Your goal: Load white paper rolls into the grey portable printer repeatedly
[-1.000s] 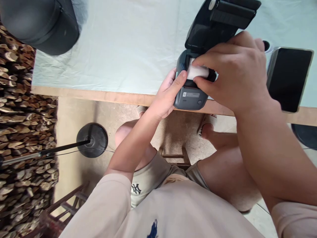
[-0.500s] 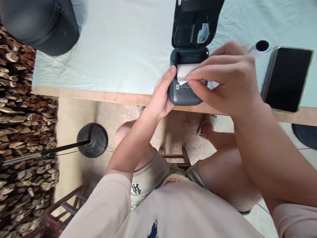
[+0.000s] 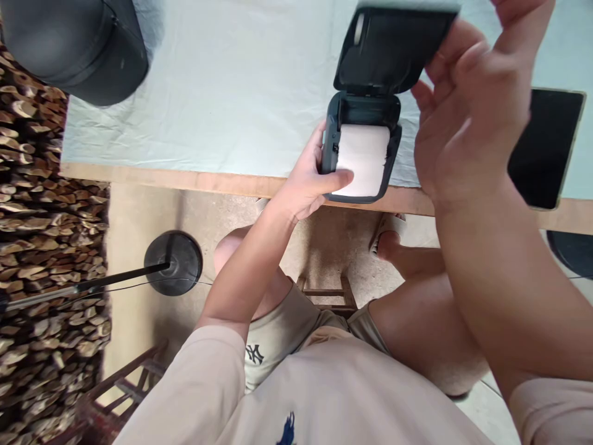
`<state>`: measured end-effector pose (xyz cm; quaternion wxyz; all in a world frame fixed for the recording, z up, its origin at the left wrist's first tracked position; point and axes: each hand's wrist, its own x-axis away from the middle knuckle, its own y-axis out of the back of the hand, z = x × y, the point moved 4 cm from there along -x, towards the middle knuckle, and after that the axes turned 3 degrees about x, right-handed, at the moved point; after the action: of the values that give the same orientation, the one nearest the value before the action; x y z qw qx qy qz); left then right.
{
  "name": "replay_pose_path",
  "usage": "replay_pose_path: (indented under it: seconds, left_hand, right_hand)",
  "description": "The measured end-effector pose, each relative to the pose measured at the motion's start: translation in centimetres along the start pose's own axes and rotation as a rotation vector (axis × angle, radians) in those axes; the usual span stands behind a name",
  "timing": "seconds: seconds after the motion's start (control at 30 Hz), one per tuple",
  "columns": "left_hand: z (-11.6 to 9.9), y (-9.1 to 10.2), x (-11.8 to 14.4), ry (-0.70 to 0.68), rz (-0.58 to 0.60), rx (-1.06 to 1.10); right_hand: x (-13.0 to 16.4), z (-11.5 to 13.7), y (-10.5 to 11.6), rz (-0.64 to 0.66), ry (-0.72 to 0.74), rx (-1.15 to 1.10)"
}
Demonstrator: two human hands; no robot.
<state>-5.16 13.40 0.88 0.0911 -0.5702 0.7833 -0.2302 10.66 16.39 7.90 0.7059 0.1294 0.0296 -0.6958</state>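
A small dark portable printer [image 3: 330, 154] is held at the table's front edge, its black lid [image 3: 380, 52] swung up. White paper [image 3: 365, 151] lies flat over its body and covers the printed label. My left hand [image 3: 308, 176] grips the printer from the left, its thumb pressing on the paper's lower left corner. Up at the right side of the lid is my right hand [image 3: 472, 117], fingers apart. Some of its fingertips meet the lid's right edge; whether they press on it I cannot tell.
A phone [image 3: 551, 148] lies on the right of the cloth-covered table [image 3: 231, 93], partly behind my right hand. A large black container [image 3: 88, 49] stands at the back left. Below are a round stand base [image 3: 173, 262], a wooden stool [image 3: 120, 389] and stacked firewood [image 3: 46, 259].
My right hand has let go of the paper and risen to the lid. The paper now lies over the front. The lid has tilted slightly, and my left thumb has moved onto the paper.
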Motion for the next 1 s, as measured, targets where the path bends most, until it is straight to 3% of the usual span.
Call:
replay_pose_path:
  seconds: [0.1,0.27,0.47,0.57,0.7,0.87,1.0]
  left_hand:
    - [0.0,0.1,0.0,-0.015,-0.013,0.032]
    - [0.2,0.2,0.0,-0.04,-0.026,0.132]
    - [0.0,0.2,0.6,-0.097,-0.183,0.124]
    - [-0.1,0.0,0.7,-0.075,-0.194,0.115]
    - [0.1,0.2,0.6,-0.016,-0.293,0.135]
    - [0.2,0.3,0.6,-0.073,-0.209,0.108]
    - [0.4,0.6,0.6,-0.053,-0.229,0.083]
  right_hand:
    - [-0.3,-0.3,0.2,-0.096,-0.069,-0.154]
    - [0.7,-1.4,-1.1,0.088,0.001,-0.037]
    - [2.0,-1.7,-2.7,0.269,-0.092,-0.057]
    - [2.0,-1.5,-2.5,0.244,-0.098,0.029]
    - [1.8,-1.4,-2.1,0.21,-0.127,0.076]
    - [1.9,-1.2,-2.2,0.195,-0.115,0.172]
    - [1.8,-1.6,-2.1,0.2,-0.056,0.251]
